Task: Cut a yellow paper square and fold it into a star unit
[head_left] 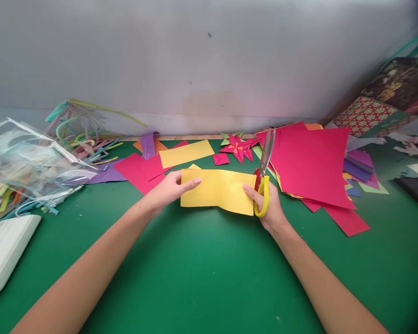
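A creased yellow paper strip [218, 190] is held up over the green table, stretched between my two hands. My left hand [172, 188] pinches its left end, thumb on the front. At the right end, my right hand [270, 208] grips the paper with its thumb and also carries scissors [265, 157] with yellow and red handles. The scissor blades point upward, away from the strip, and look almost closed. Behind the strip lie another yellow strip [188, 153], a small red folded square [220, 159] and a red folded-paper star [238, 147].
Red paper sheets [310, 160] are stacked at the right, with purple and green pieces beyond. A clear plastic bag [38, 148] and several pipe cleaners lie at the left, near a white device [9, 250]. A patterned box [367, 116] stands at the back right against the wall.
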`<state>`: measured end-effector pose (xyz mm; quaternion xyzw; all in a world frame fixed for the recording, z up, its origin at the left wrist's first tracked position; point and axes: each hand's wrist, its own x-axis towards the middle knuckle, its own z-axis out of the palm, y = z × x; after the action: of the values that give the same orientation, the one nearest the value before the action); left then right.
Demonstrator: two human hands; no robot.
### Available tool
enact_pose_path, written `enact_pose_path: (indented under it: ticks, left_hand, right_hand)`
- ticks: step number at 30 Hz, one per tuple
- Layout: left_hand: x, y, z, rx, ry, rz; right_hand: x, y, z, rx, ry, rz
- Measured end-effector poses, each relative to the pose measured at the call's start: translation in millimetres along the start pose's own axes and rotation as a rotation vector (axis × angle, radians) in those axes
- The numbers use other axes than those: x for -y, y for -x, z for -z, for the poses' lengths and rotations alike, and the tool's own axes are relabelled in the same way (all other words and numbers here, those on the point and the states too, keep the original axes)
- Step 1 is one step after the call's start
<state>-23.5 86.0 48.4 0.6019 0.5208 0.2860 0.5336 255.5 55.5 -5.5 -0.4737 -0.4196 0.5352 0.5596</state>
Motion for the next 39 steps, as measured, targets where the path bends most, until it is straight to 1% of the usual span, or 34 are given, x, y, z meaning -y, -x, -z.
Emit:
enact_pose_path:
  ticks: [1,3,6,11,15,19,23,28,30,32,35,39]
  left_hand:
    - [5.1,-1.8,-2.0,0.035,0.035,0.035]
    - [13.8,-5.3,-4.0,0.063,0.075,0.076]
    - [19.4,-8.2,-2.0,0.049,0.09,0.093]
    - [10.0,-5.2,2.6,-0.041,0.123,0.032]
    - [3.3,-2.4,2.0,-0.075,0.118,-0.026]
    - [1.1,-2.0,2.8,-0.124,0.111,-0.076]
    - [-1.4,-0.8,4.6,-0.15,0.098,-0.109]
    - [-2.0,-0.7,4.9,-0.22,-0.029,-0.12]
    - [-2.2,-1.0,4.2,-0.24,-0.033,-0.135]
    - [-2.8,-0.7,3.5,-0.246,0.013,-0.159]
    - [-3.6,0.7,3.6,-0.199,0.116,-0.135]
    - [-1.4,1.8,3.3,-0.037,0.218,-0.011]
  right_hand:
    - [-1.7,-1.0,1.0,-0.005,0.01,-0.001]
    - [-4.8,-3.0,3.2,-0.016,0.024,-0.001]
    - [-7.9,-5.9,6.7,-0.029,0.025,0.006]
    - [-7.7,-7.9,8.5,-0.024,-0.004,0.021]
    - [-3.9,-6.7,5.5,-0.035,-0.01,0.017]
    - [0.4,-6.1,3.0,-0.095,0.007,0.013]
    - [2.4,-6.4,2.9,-0.097,0.016,0.007]
    - [3.7,-5.9,2.3,-0.135,0.023,0.07]
    - [5.2,-5.4,1.8,-0.14,0.039,0.108]
    - [7.4,-4.8,1.6,-0.145,0.052,0.138]
    - [10.9,-4.0,2.1,-0.147,0.054,0.156]
    - [11.6,-4.0,2.9,-0.144,0.048,0.153]
